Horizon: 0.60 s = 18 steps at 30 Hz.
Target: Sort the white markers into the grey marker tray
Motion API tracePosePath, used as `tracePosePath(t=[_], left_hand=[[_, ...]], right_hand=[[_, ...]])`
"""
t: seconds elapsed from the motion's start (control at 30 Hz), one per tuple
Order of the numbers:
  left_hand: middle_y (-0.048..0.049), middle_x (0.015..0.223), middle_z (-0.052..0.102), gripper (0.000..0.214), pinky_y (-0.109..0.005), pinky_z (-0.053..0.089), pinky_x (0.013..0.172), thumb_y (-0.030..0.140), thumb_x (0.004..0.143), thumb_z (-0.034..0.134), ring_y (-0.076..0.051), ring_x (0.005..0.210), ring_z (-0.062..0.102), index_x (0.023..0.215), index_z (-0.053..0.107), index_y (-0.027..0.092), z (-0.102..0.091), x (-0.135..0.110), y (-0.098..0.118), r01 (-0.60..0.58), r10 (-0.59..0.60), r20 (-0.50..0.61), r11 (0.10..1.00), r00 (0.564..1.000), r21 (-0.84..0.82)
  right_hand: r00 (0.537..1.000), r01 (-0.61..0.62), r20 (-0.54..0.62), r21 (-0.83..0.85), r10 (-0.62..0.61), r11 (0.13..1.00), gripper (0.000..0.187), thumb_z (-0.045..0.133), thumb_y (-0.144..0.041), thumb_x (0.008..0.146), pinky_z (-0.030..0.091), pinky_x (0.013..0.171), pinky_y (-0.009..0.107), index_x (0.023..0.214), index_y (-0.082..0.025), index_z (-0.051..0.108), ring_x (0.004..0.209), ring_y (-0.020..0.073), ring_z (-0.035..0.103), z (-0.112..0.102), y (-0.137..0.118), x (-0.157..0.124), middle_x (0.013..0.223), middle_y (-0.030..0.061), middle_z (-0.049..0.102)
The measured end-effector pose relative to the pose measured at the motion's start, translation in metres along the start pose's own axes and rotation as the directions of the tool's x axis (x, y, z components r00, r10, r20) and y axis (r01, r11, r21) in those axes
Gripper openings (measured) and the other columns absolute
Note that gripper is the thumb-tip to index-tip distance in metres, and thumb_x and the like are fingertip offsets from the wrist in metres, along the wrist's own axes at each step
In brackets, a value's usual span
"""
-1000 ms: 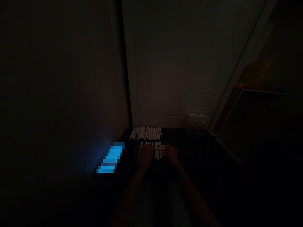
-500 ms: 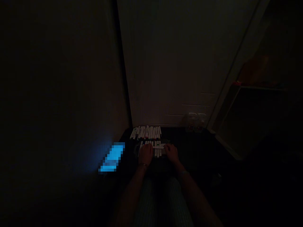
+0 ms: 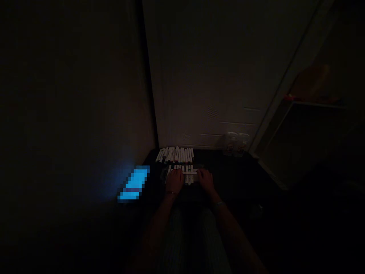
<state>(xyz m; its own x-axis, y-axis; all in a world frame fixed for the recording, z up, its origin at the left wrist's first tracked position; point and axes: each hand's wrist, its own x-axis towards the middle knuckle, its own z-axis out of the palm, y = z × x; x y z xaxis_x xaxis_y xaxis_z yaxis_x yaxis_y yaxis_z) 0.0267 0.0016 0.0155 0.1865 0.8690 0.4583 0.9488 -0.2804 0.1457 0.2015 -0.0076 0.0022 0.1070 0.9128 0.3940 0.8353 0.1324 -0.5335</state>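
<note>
The room is very dark. Two rows of white markers lie on the dark floor: a far row [image 3: 175, 154] by the wall and a near row [image 3: 188, 174] under my hands. My left hand [image 3: 174, 181] rests on the left part of the near row, fingers curled over the markers. My right hand [image 3: 205, 180] is at the row's right end and seems to pinch one marker [image 3: 191, 172] lying crosswise over the others. My legs in striped trousers show below my forearms.
A glowing blue screen [image 3: 134, 184] lies on the floor to the left. A small clear container [image 3: 235, 144] stands by the white door. Dim furniture [image 3: 308, 129] fills the right side. A wall corner rises just behind the markers.
The view has shifted slightly, so markers and hands sit a little higher in the picture. My hands stay on the near row, with the crosswise marker still between them.
</note>
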Motion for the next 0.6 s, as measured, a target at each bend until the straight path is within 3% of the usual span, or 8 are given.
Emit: tracePosePath(t=[0.3,0.6], left_hand=[[-0.0109,0.092,0.058,0.031,-0.033,0.034,0.081,0.025,0.087,0.027,-0.021,0.094,0.049,0.097,0.054,0.014,0.005,0.0009,-0.0018,-0.036,0.036,0.018,0.999,0.999,0.019],[-0.0091,0.089,0.059,0.036,-0.032,0.035,0.078,0.035,0.088,0.023,-0.02,0.088,0.051,0.093,0.054,0.016,-0.0033,0.0011,0.0049,0.04,-0.039,0.012,0.999,0.999,-0.038]], right_hand=[[1.0,-0.004,-0.013,0.012,0.004,1.0,0.031,0.031,-0.037,0.088,0.029,0.081,0.028,0.099,-0.024,0.058,0.096,0.016,0.048,0.0067,0.0049,0.0011,0.1,0.0017,0.06],[1.0,-0.014,-0.004,0.001,0.014,1.0,0.031,0.03,-0.036,0.089,0.029,0.079,0.027,0.096,-0.023,0.058,0.095,0.0159,0.048,0.0034,0.0038,0.0011,0.099,0.0026,0.061]])
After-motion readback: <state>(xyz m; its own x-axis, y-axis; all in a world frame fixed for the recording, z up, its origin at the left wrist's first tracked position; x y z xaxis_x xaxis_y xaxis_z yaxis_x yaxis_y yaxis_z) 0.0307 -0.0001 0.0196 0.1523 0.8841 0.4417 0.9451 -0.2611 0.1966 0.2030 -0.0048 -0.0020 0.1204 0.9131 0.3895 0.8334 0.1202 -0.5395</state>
